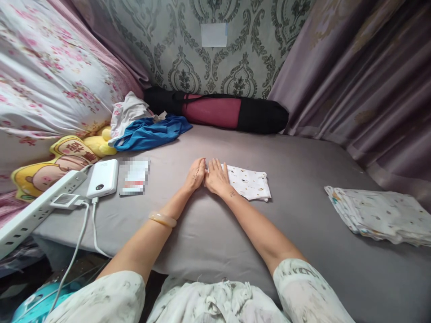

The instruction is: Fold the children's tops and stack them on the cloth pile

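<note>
At the far left a floral curtain [57, 67] hangs beside a yellow cushion [43, 172] with a pig's face on it. In front of the cushion runs a white power strip [33, 217] with a charger [64, 200] plugged in. Next comes a white power bank [103, 178], a cable joined to its near end, and just right of it a flat item [135, 177], blurred out. Behind these, a white garment [128, 112] and a blue one [151, 133] lie crumpled on the grey sheet [188, 237], against the left part of a long black and red bag [215, 111] by the wall.

The left hand [196, 175] rests on its edge at the left end of a folded printed cloth [249, 181]; I cannot tell whether its fingers grip anything. The right hand [217, 177], close beside it, lies flat over the cloth's left part, fingers straight and released. The rest of the cloth shows to its right, flat on the sheet. Well apart, further right, is a stack of similar folded cloths [380, 215], near a purple curtain [319, 76].
</note>
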Demonstrator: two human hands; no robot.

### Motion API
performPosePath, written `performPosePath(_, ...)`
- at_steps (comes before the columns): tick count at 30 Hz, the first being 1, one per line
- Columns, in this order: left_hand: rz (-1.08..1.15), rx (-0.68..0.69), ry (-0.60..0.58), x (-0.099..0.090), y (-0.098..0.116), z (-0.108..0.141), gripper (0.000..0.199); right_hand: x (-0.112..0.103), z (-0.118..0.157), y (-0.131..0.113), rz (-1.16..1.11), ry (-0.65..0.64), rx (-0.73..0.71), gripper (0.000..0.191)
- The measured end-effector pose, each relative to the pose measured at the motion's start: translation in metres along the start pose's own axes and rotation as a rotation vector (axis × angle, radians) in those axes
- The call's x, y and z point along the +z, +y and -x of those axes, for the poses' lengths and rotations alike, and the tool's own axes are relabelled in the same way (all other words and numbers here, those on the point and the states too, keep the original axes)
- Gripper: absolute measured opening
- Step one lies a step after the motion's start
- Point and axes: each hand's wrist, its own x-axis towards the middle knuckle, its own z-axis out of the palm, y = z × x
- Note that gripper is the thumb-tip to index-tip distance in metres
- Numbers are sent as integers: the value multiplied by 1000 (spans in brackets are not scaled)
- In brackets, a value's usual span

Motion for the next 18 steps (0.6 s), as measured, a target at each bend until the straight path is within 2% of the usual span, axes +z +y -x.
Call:
performPosePath(5, 16, -15, 7, -1, 0, 0, 53, 11, -3, -6, 9, -20, 17, 62)
performPosePath(9, -23, -12, -13, -1, 2, 1, 55, 10, -3, -6, 2, -21, 21, 62)
performPosePath(14, -37, 18, -19, -2, 0, 2, 57, -8, -2, 2, -126, -61, 2, 64)
performPosePath(18, -92, 125, -42, 0, 0, 4, 56, -29, 15, 31, -98, 15, 24, 62)
